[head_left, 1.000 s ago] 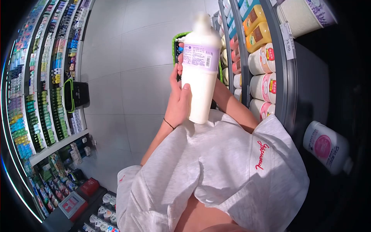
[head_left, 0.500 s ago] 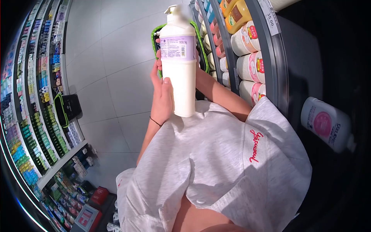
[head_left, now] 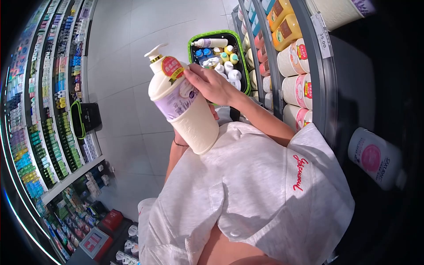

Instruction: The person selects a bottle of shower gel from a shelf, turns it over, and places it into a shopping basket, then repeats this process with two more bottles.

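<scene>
A large cream pump bottle (head_left: 194, 129) with a lavender label and a round red sticker is held before my chest, its pump head tilted up and to the left. My right hand (head_left: 210, 83) grips the upper right side, thumb and fingers by the sticker and label. Most of my left hand (head_left: 214, 112) is hidden behind the bottle; a few fingertips show at its right edge, wrapped round it. Beyond my right hand is a black shopping basket (head_left: 191, 52) with a green rim, holding several bottles, one lying flat with a lavender label.
On the right, a shelf (head_left: 326, 84) carries rows of bottles and a price tag (head_left: 322, 35). A white bottle with a pink circle (head_left: 373, 154) stands at the far right. Long product shelves (head_left: 73, 179) line the left, with another black basket (head_left: 90, 119) beside them. Grey tiled floor (head_left: 128, 79) lies between.
The bottle has turned from its barcode side to the side with the red sticker and now leans left. My right hand has come round into sight; the left has slipped mostly behind the bottle.
</scene>
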The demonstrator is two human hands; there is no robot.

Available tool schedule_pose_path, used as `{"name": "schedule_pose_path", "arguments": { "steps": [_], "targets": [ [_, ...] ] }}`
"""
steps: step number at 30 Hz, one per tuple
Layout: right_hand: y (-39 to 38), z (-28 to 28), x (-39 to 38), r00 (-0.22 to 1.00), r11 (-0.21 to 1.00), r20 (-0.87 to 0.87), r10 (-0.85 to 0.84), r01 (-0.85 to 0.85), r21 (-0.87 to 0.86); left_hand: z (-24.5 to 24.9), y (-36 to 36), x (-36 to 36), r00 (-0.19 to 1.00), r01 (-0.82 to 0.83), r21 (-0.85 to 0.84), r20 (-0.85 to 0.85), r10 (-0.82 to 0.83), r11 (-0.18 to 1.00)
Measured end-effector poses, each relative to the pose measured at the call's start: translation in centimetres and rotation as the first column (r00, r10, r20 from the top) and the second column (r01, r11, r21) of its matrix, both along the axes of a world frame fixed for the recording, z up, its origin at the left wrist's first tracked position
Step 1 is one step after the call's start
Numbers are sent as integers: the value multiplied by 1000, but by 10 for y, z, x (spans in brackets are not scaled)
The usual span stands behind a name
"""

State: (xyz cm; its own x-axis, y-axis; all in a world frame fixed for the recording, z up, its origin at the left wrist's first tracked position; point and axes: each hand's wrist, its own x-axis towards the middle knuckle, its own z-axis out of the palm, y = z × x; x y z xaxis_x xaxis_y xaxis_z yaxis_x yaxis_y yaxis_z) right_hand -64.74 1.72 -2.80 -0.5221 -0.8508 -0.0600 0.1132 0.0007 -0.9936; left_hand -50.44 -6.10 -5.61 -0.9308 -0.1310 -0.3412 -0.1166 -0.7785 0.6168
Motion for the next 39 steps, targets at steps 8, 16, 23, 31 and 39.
{"name": "schedule_pose_path", "arguments": {
  "steps": [8, 16, 23, 31, 39],
  "targets": [
    [-8, -4, -1, 960, 969, -173, 220, -235, -72, -24, -26, 23, 918, 162, 163, -388, -88, 973],
    [4, -4, 3, 938, 947, 133, 321, -322, -15, -17, -17, 19, 952, 130, 214, -299, -62, 968],
    [19, 19, -8, 781, 856, 355, 514, -496, -147, -17, -5, 9, 971, 107, 215, -233, -56, 971],
    [6, -1, 13, 863, 924, 350, 364, -287, -253, -12, -28, 22, 982, 98, 200, -180, -61, 975],
    [10, -9, 25, 857, 959, 478, 193, -62, -276, -12, -58, 51, 1000, 14, 180, -21, -11, 984]
  ]
}}
